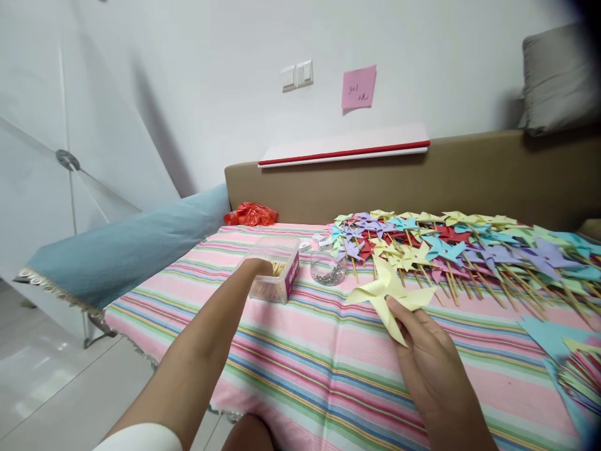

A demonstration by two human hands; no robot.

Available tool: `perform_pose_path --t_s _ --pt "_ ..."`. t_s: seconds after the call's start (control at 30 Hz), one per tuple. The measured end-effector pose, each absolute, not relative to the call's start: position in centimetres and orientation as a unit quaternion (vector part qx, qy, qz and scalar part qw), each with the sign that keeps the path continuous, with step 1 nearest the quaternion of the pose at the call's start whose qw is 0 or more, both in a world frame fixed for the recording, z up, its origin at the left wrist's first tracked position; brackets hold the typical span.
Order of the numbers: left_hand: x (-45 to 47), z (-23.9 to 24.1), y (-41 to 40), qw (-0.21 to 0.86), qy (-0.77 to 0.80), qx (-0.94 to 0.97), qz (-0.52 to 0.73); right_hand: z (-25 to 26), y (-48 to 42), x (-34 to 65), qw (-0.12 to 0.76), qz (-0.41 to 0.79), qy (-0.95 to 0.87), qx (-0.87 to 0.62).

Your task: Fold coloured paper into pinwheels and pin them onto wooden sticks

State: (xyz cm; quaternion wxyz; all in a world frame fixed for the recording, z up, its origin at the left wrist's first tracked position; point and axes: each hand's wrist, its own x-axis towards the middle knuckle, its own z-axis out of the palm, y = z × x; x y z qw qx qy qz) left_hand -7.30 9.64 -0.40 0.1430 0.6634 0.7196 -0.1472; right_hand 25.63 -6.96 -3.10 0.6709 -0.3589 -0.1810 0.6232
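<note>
My right hand (429, 351) pinches a yellow paper pinwheel (392, 291) with no stick, held just above the striped cloth (300, 357). My left hand (256, 268) reaches into a clear plastic box of wooden sticks (277, 269); its fingers are down inside the box and hidden. A small clear bowl of metal pins (327, 268) sits right of the box. Behind it lies a large spread of finished coloured pinwheels on sticks (469, 250).
A stack of coloured paper squares (580, 369) lies at the right edge. A red plastic bag (250, 214) sits at the back by a blue bolster (126, 247). A brown headboard (469, 172) runs along the back. The floor lies to the left.
</note>
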Motion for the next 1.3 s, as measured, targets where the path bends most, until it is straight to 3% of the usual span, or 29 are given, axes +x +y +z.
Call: perform_pose_path --t_s 0.27,0.53,0.73,0.83,1.0,1.3 --pt "-6.1 2.7 8.6 0.113 0.735 0.646 -0.174 -3.4 -7.1 25.5 0.678 0.610 -0.200 -0.357" --pt "0.6 6.8 -0.5 -0.091 0.684 0.722 0.056 -3.3 -6.7 25.4 0.689 0.652 -0.204 -0.245" --pt "8.3 1.2 -9.5 -0.056 0.469 0.811 0.345 -2.4 -7.5 25.2 0.713 0.611 -0.323 -0.118" --pt "9.8 -2.2 -9.7 -0.106 0.412 0.803 0.417 -1.5 -8.1 25.4 0.691 0.545 -0.456 -0.132" --pt "10.2 -4.2 -8.4 -0.221 0.385 0.772 0.455 1.3 -10.1 26.1 0.629 0.404 -0.621 -0.233" --pt "10.1 -4.1 -9.6 -0.258 0.413 0.732 0.476 2.0 -11.6 24.6 0.627 0.275 -0.684 -0.250"
